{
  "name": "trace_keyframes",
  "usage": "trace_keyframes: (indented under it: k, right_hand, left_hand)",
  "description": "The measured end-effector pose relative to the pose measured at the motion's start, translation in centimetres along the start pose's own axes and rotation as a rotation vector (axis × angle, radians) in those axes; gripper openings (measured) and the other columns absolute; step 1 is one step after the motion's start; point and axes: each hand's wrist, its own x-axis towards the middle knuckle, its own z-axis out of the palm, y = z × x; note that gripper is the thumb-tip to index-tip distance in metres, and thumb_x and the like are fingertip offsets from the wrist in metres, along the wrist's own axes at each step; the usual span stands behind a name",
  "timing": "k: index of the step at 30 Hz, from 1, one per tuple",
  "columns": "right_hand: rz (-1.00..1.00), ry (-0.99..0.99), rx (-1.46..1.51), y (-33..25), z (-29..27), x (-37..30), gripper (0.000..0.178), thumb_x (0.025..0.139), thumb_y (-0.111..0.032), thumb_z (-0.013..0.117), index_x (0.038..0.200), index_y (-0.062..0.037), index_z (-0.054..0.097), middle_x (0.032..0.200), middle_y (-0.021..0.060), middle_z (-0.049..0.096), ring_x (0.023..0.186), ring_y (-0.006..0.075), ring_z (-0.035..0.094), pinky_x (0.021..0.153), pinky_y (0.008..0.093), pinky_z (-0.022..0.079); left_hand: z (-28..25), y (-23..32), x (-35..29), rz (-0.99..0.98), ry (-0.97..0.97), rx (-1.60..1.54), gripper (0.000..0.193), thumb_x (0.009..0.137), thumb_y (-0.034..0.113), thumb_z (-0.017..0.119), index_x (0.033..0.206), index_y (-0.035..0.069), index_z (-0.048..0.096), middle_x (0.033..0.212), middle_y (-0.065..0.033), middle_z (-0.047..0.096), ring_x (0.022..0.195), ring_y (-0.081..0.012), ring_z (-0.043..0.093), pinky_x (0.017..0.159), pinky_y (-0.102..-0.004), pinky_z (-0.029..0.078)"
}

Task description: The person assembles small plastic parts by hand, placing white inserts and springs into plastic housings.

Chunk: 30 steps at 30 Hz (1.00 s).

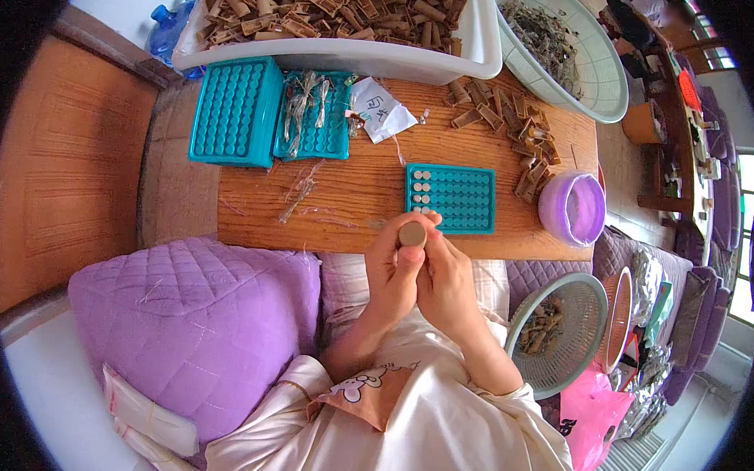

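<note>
A brown cylindrical piece (412, 233) is held over the table's near edge, its flat round end facing up. My left hand (390, 273) is closed around it, thumb pressed at its near side. My right hand (448, 279) is closed against the other side of the same piece, and its fingers are partly hidden. Just beyond my hands lies a teal tray (461, 201) with rows of round wells. Small white discs (422, 187) sit in its left columns. My hands cover the tray's near left corner.
Brown pieces fill a white tub (333, 61) at the back; more brown pieces (514, 128) lie loose at right. Teal trays (236, 110), wires (307, 104), a paper note (381, 111) and a purple container (572, 209) share the table. A grey basket (586, 326) stands right.
</note>
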Motion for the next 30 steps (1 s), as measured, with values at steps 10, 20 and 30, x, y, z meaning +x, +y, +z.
trace_keyframes:
  k: [10,20,30]
  right_hand:
    - [0.028,-0.224,0.077,1.6,-3.9,0.5,0.034,0.073,-0.007,0.056,0.104,-0.0005,0.047,0.079,0.0174,0.054,0.073,0.0320,0.055,0.061,0.0350,0.044]
    - [0.385,0.175,-0.738,12.6,-19.5,2.1,0.018,0.072,-0.005,0.052,0.090,0.0001,0.056,0.074,0.0148,0.058,0.066,0.0227,0.057,0.061,0.0307,0.044]
    - [0.375,0.137,-0.536,13.2,-20.4,2.5,0.013,0.070,-0.006,0.054,0.081,-0.0004,0.056,0.073,0.0164,0.058,0.063,0.0250,0.058,0.059,0.0321,0.044]
  left_hand:
    - [0.1,-0.6,0.4,-0.134,-0.065,-0.307,0.043,0.081,0.038,0.048,0.103,0.002,0.039,0.097,-0.0095,0.048,0.104,-0.0227,0.044,0.087,-0.0356,0.039]
    - [-0.5,-1.0,0.5,-0.249,-0.156,-0.366,0.050,0.081,0.050,0.039,0.105,0.006,0.038,0.068,-0.0014,0.042,0.051,-0.0060,0.032,0.044,-0.0173,0.026]
    - [-0.7,-0.6,1.1,-0.414,-0.190,-0.825,0.034,0.080,0.013,0.052,0.110,0.005,0.037,0.108,-0.0114,0.044,0.112,-0.0273,0.037,0.067,-0.0347,0.053]
